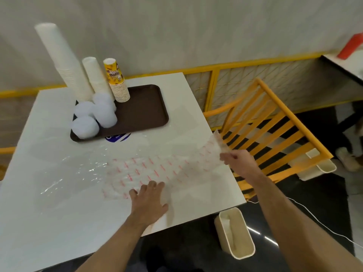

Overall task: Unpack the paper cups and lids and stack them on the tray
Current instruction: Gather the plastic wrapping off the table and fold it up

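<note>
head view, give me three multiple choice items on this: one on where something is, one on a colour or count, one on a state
1. Where is the printed yellow cup stack?
A. on the brown tray
B. on the chair
C. in the bin

2. How many paper cup stacks stand upright on the tray?
A. one
B. three
C. six

3. What is the right hand doing?
A. resting flat on the table
B. pinching the plastic wrapper
C. holding a cup

Answers:
1 A, its base sits on the tray's far part.
2 B, two white stacks and one yellow.
3 B, its fingers grip the wrapper's end, lifted at the table edge; the left hand presses it flat.
</note>
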The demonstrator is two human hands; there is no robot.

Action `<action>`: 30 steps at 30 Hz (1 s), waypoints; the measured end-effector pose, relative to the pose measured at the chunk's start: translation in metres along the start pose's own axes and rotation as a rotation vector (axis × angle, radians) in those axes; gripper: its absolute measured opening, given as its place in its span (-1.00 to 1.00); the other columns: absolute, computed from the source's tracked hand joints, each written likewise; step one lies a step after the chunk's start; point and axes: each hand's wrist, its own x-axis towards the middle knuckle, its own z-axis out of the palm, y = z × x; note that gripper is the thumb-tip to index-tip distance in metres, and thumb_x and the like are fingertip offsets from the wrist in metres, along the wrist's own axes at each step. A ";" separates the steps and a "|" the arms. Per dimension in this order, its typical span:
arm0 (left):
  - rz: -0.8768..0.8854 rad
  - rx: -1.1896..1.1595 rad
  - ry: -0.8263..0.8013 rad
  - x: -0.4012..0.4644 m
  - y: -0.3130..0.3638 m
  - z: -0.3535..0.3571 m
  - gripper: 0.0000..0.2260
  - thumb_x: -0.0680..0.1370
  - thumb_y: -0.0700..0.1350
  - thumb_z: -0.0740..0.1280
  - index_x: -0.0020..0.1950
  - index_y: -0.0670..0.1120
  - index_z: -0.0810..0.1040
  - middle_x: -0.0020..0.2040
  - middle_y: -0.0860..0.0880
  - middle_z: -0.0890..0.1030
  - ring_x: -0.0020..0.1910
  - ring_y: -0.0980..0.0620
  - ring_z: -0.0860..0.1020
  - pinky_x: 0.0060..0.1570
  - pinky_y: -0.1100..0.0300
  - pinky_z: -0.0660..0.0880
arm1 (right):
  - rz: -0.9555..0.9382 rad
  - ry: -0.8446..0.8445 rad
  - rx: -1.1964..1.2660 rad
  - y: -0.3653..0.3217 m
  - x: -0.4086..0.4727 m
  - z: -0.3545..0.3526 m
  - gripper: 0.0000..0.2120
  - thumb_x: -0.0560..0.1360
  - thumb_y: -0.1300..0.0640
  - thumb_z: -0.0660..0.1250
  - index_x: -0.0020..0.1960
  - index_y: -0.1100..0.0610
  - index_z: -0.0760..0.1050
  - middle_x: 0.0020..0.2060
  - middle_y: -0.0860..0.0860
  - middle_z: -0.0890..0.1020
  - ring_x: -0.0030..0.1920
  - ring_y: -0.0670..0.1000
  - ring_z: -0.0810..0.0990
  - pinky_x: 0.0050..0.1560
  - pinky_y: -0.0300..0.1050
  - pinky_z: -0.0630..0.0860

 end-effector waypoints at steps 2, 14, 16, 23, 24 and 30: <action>-0.019 -0.049 0.058 0.006 -0.007 -0.011 -0.30 0.48 0.33 0.24 0.55 0.14 0.12 0.50 0.04 0.19 0.44 -0.05 0.24 0.29 -0.15 0.15 | -0.094 -0.006 -0.084 -0.037 -0.001 -0.007 -0.73 0.60 -0.13 0.32 -0.09 -0.01 0.71 -0.34 -0.04 0.67 -0.36 -0.07 0.55 -0.28 -0.19 0.47; 0.216 -0.611 0.338 0.038 -0.065 -0.139 -0.78 0.68 -0.01 0.19 0.00 0.05 0.63 -0.08 0.10 0.69 -0.06 0.07 0.61 0.05 0.13 0.48 | -0.457 0.123 0.246 -0.231 0.023 -0.063 -0.65 0.50 -0.09 0.47 -0.36 0.10 0.66 0.03 0.06 0.63 0.04 -0.06 0.59 0.19 0.01 0.46; 0.277 -0.788 0.329 0.037 -0.075 -0.166 -0.78 0.67 -0.05 0.23 -0.11 0.05 0.62 -0.14 0.07 0.68 -0.12 0.11 0.62 -0.04 0.20 0.49 | -0.523 0.022 0.305 -0.246 0.035 -0.069 -0.72 0.51 -0.06 0.45 -0.33 0.02 0.68 0.14 -0.09 0.61 0.15 -0.20 0.57 0.23 -0.14 0.37; 0.354 -1.107 0.156 0.033 -0.094 -0.229 -0.75 0.68 -0.08 0.20 0.05 -0.17 0.63 -0.14 -0.13 0.70 -0.23 -0.16 0.69 -0.16 0.10 0.44 | -0.689 -0.225 0.219 -0.287 0.062 -0.096 -0.71 0.39 -0.05 0.49 -0.09 0.19 0.70 0.03 -0.05 0.74 0.13 -0.13 0.66 0.26 -0.15 0.44; 0.358 -1.125 0.133 0.032 -0.095 -0.234 -0.73 0.68 -0.07 0.19 0.04 -0.17 0.64 -0.14 -0.14 0.70 -0.24 -0.17 0.68 -0.15 0.09 0.45 | -0.704 -0.208 0.233 -0.296 0.065 -0.099 -0.71 0.41 -0.04 0.48 -0.08 0.20 0.69 -0.07 -0.03 0.75 0.03 -0.11 0.69 0.18 -0.19 0.49; 0.412 -1.296 0.117 0.031 -0.093 -0.254 -0.78 0.60 -0.07 0.30 0.10 -0.18 0.62 -0.10 -0.20 0.69 -0.22 -0.19 0.61 -0.11 0.09 0.56 | -0.733 -0.318 0.105 -0.333 0.086 -0.118 -0.80 0.52 0.24 0.43 0.10 0.04 0.63 -0.22 -0.05 0.71 -0.30 -0.09 0.62 -0.20 -0.26 0.56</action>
